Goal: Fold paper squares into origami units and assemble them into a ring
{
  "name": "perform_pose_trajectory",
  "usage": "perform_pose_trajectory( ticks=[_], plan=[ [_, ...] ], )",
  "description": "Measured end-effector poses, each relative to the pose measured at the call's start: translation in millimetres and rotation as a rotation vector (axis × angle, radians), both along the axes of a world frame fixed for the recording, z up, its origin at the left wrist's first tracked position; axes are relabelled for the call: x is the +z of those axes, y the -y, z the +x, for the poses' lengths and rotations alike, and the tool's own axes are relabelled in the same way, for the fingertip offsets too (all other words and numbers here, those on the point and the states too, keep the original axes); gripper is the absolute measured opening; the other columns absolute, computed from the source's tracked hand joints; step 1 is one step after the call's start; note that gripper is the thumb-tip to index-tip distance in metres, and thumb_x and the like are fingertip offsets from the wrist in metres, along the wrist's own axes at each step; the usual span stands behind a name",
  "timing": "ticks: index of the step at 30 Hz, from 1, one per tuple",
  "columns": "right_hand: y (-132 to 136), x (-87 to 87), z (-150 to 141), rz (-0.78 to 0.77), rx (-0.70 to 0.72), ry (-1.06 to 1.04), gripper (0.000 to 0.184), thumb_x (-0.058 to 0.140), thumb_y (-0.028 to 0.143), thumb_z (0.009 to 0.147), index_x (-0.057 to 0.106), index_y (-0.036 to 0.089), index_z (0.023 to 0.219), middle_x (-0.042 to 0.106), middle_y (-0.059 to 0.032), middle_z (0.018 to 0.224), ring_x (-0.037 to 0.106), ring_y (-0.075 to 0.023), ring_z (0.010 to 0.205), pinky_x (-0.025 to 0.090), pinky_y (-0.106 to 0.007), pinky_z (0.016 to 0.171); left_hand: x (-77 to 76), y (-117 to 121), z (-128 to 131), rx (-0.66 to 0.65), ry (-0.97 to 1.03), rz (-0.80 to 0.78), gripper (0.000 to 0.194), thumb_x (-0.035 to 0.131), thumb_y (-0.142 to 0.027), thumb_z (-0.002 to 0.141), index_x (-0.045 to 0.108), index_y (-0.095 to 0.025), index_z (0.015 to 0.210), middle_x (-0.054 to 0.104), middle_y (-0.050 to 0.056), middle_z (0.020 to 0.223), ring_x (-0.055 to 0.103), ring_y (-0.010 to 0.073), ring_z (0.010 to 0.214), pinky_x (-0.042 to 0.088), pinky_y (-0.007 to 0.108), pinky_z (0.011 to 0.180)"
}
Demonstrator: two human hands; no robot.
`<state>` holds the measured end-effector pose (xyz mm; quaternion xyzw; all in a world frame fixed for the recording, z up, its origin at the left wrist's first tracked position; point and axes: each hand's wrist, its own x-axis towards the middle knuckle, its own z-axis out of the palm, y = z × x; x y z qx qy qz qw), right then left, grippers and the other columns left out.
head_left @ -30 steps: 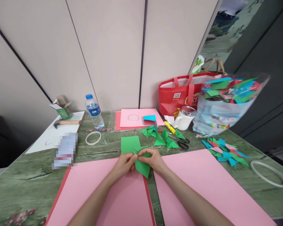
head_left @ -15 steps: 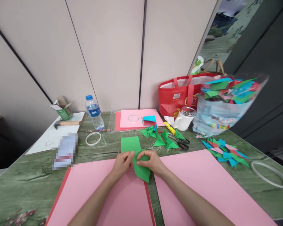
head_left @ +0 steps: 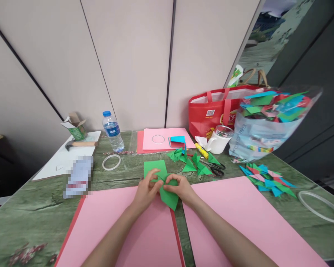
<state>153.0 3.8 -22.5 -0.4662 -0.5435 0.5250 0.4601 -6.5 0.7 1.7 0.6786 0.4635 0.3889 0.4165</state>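
Observation:
A green paper piece [head_left: 169,199] with slanted edges is pinched between the thumb and fingers of my right hand [head_left: 180,189]. My left hand [head_left: 147,189] is just beside it, thumb and fingers apart, close to the paper's left edge. Whether the left thumb touches the paper I cannot tell. Behind both hands lies a flat green paper sheet [head_left: 155,165], its near part covered by my fingers. Beneath them are two large pink sheets, the left one [head_left: 114,218] with a red edge and the right one [head_left: 236,211].
Folded green pieces [head_left: 196,165] lie by black-handled scissors [head_left: 217,170] and a yellow tube [head_left: 201,151]. Further right are a white mug [head_left: 218,142], a clear bag [head_left: 267,129] of folded paper and a colourful pile [head_left: 268,180]. Leftward stand a water bottle [head_left: 113,133] and a hammer [head_left: 82,144].
My left fingers have opened from a pinch and spread apart. My right hand keeps its pinch on the green paper. The whole view has shifted slightly.

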Motion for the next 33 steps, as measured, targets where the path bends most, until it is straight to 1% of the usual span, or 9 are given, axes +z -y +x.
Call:
perform_pose_trajectory(
  ticks=[3, 6, 8, 12, 14, 20, 27, 30, 33],
  plan=[
    [-1.2, 0.5, 0.7, 0.156, -0.048, 0.157, 0.024, 0.067, 0.026, 0.059, 0.045, 0.018, 0.064, 0.048, 0.0047, 0.065, 0.046, -0.013, 0.065, 0.036, -0.023, 0.061, 3.2, 1.4, 1.4, -0.127, 0.047, -0.054, 0.044, 0.05, -0.037, 0.078, 0.049, -0.023, 0.119, 0.062, 0.005, 0.089, 0.054, 0.0197, 0.088, 0.043, 0.026, 0.069],
    [-1.3, -1.2, -0.9, 0.239, -0.058, 0.229, 0.027, 0.066, 0.023, 0.059, 0.04, 0.02, 0.068, 0.044, 0.0052, 0.067, 0.044, -0.0133, 0.066, 0.035, -0.023, 0.063, -1.8, -1.3, 0.5, -0.194, 0.092, -0.227, 0.04, 0.048, -0.033, 0.079, 0.055, -0.019, 0.115, 0.059, 0.002, 0.065, 0.053, 0.0158, 0.064, 0.041, 0.024, 0.057],
    [-1.6, -2.9, -2.1, 0.265, -0.058, 0.211, 0.026, 0.064, 0.023, 0.061, 0.04, 0.02, 0.071, 0.044, 0.0046, 0.069, 0.044, -0.0136, 0.067, 0.036, -0.024, 0.063, -7.7, -5.3, -2.0, -0.135, 0.13, -0.279, 0.037, 0.049, -0.029, 0.077, 0.059, -0.017, 0.111, 0.052, -0.002, 0.053, 0.043, 0.0108, 0.049, 0.036, 0.022, 0.049],
    [-3.9, -4.0, -0.9, 0.247, -0.043, 0.071, 0.009, 0.049, 0.025, 0.074, 0.05, 0.02, 0.081, 0.051, -0.0016, 0.084, 0.05, -0.0164, 0.08, 0.04, -0.027, 0.069, -13.7, -13.9, -9.3, 0.048, 0.296, -0.29, 0.037, 0.053, -0.024, 0.073, 0.06, -0.016, 0.109, 0.046, -0.005, 0.049, 0.037, 0.0077, 0.046, 0.032, 0.02, 0.047],
    [-5.0, -3.4, 1.2, 0.235, 0.002, 0.027, 0.017, 0.041, 0.02, 0.077, 0.055, 0.02, 0.087, 0.053, -0.0044, 0.095, 0.051, -0.0174, 0.089, 0.041, -0.029, 0.074, -11.7, -16.4, -12.2, 0.09, 0.401, -0.298, 0.039, 0.056, -0.026, 0.072, 0.058, -0.016, 0.11, 0.047, -0.004, 0.051, 0.039, 0.0077, 0.047, 0.034, 0.02, 0.048],
    [-2.5, 0.0, 1.8, 0.278, 0.126, 0.035, 0.031, 0.047, 0.009, 0.066, 0.06, 0.023, 0.09, 0.051, -0.0031, 0.093, 0.053, -0.0163, 0.087, 0.047, -0.027, 0.071, -1.5, -16.5, -14.1, 0.044, 0.496, -0.278, 0.049, 0.066, -0.027, 0.065, 0.055, -0.016, 0.111, 0.062, 0.006, 0.083, 0.053, 0.0134, 0.067, 0.041, 0.023, 0.058],
    [0.7, 3.0, 1.2, 0.22, 0.135, 0.03, 0.02, 0.068, 0.017, 0.059, 0.061, 0.019, 0.078, 0.042, -0.0035, 0.097, 0.052, -0.011, 0.069, 0.048, -0.024, 0.059, 0.7, -12.5, -10.8, 0.094, 0.388, -0.251, 0.039, 0.065, -0.028, 0.065, 0.061, -0.013, 0.101, 0.063, 0.002, 0.069, 0.051, 0.0108, 0.055, 0.04, 0.022, 0.052],
    [0.0, 2.7, 2.3, 0.23, 0.143, 0.045, 0.018, 0.068, 0.018, 0.059, 0.06, 0.019, 0.076, 0.04, -0.0036, 0.099, 0.052, -0.0101, 0.068, 0.047, -0.023, 0.058, -2.5, -12.6, -10.5, 0.093, 0.423, -0.264, 0.042, 0.066, -0.029, 0.065, 0.06, -0.013, 0.104, 0.065, 0.005, 0.076, 0.054, 0.0133, 0.06, 0.042, 0.024, 0.056],
    [-1.0, 3.4, 3.7, 0.232, 0.147, 0.068, 0.014, 0.067, 0.018, 0.06, 0.056, 0.018, 0.07, 0.045, -0.0013, 0.086, 0.051, -0.0111, 0.068, 0.045, -0.022, 0.056, -6.3, -13.7, -11.4, 0.027, 0.496, -0.287, 0.048, 0.066, -0.028, 0.066, 0.056, -0.013, 0.111, 0.065, 0.009, 0.086, 0.057, 0.0166, 0.07, 0.044, 0.027, 0.064]
  ],
)
